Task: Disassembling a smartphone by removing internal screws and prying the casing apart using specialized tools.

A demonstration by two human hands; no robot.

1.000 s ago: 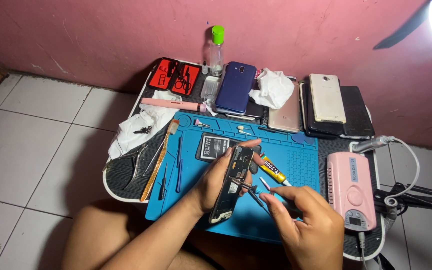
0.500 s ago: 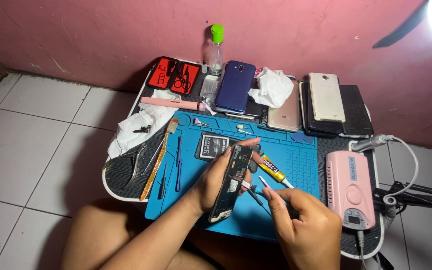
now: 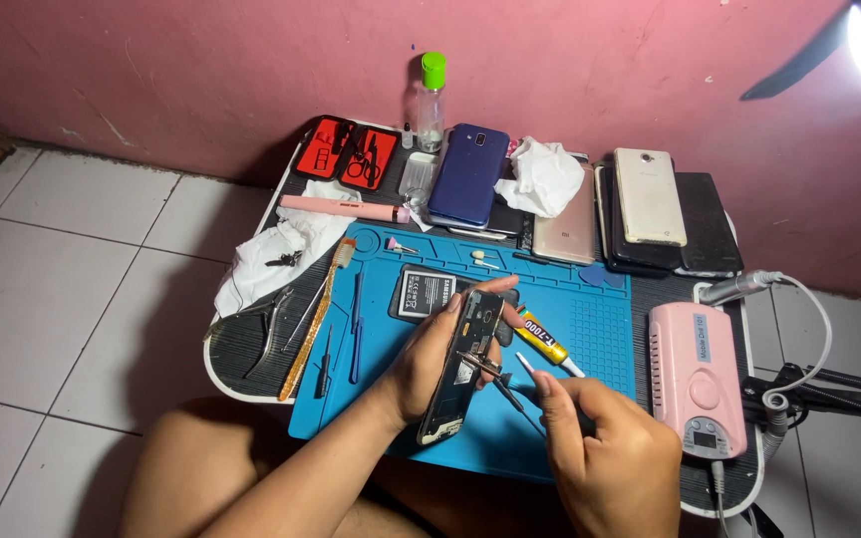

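The left hand (image 3: 429,369) holds an opened phone (image 3: 463,364) edge-up over the blue work mat (image 3: 590,329), fingers wrapped closed around its body, back cover off and internals exposed. The right hand (image 3: 605,448), at 4 o'clock from the phone, pinches a pair of tweezers (image 3: 495,381) in a narrow grip; the tips meet the phone's open back near mid-length. A removed battery (image 3: 429,293) lies flat on the mat at 11 o'clock from the phone, just beside it. A yellow glue tube (image 3: 542,343) lies at 2 o'clock, partly behind the phone. Judged state: disassembly done as far as cover and battery; work inside the housing in hand; refitting of battery and cover left. Spare handsets (image 3: 650,194) lie at 1 o'clock; a pink drill unit (image 3: 698,374) stands at 3 o'clock
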